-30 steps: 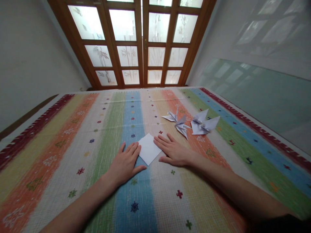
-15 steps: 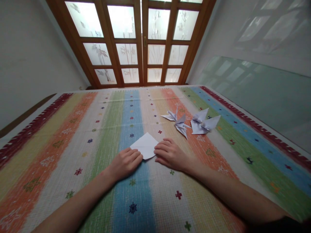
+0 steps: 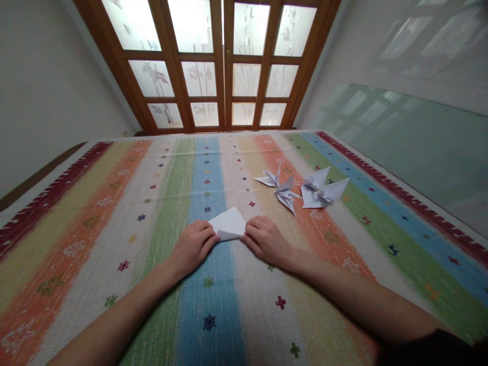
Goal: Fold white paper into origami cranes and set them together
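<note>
A small white paper square (image 3: 229, 225) lies folded on a striped cloth (image 3: 114, 213), its near part lifted. My left hand (image 3: 194, 244) has its fingers curled on the paper's left corner. My right hand (image 3: 264, 240) has its fingers curled on the paper's right corner. Both hands rest on the cloth and pinch the sheet between them. Two folded white paper cranes (image 3: 282, 188) (image 3: 320, 190) sit on the cloth beyond my right hand.
The cloth covers a wide flat surface. A wooden door with frosted glass panes (image 3: 224, 61) stands at the far end. A pale wall (image 3: 38, 91) is on the left and a green-tinted wall (image 3: 400, 132) runs along the right edge.
My hands went from lying flat beside the paper to curling onto its corners. The paper's near half has been lifted and folded up toward the far side.
</note>
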`<state>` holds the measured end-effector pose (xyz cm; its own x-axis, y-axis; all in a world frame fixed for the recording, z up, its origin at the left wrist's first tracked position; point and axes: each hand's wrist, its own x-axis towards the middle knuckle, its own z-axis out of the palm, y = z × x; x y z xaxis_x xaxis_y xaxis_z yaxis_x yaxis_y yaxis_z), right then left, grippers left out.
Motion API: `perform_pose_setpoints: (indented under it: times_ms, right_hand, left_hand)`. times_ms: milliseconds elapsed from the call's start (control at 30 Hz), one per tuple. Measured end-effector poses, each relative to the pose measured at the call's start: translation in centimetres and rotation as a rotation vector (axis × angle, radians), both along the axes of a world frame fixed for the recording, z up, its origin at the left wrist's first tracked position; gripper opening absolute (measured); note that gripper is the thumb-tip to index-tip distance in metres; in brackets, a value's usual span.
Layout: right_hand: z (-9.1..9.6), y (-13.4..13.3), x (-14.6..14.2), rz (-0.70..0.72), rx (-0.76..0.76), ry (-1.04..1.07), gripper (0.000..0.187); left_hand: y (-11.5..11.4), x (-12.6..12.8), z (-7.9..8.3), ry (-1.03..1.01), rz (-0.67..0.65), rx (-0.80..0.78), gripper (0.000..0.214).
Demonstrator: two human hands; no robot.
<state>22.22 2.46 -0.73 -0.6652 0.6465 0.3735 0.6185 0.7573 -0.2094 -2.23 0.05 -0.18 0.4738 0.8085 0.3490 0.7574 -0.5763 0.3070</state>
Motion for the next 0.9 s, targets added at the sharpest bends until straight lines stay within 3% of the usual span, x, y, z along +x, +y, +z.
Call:
perform_pose_setpoints:
  times_ms: [267, 467, 567, 700, 767, 900]
  right_hand:
    - [0.7, 0.0, -1.0, -0.160, -0.148, -0.022, 0.022]
    - [1.1, 0.1, -1.4, -0.217, -0.212, -0.061, 0.018]
    - [1.2, 0.0, -1.6, -0.245, -0.220, -0.084, 0.019]
    - [1.4, 0.0, -1.8, -0.277, -0.223, -0.124, 0.021]
    - [1.5, 0.1, -1.9, -0.282, -0.226, -0.140, 0.022]
    - [1.5, 0.1, -2.1, -0.296, -0.222, -0.161, 0.022]
  left_hand:
    - [-0.3, 1.6, 0.2, 0.231, 0.233, -0.136, 0.028]
    - [-0.4, 2.4, 1.0, 0.342, 0.304, -0.178, 0.030]
    - [-0.5, 2.6, 1.1, 0.388, 0.317, -0.149, 0.029]
    - [-0.8, 2.8, 0.8, 0.441, 0.339, 0.002, 0.026]
    - [-0.9, 2.7, 0.6, 0.443, 0.281, 0.118, 0.021]
    - [-0.6, 2.4, 0.2, 0.434, -0.139, 0.280, 0.025]
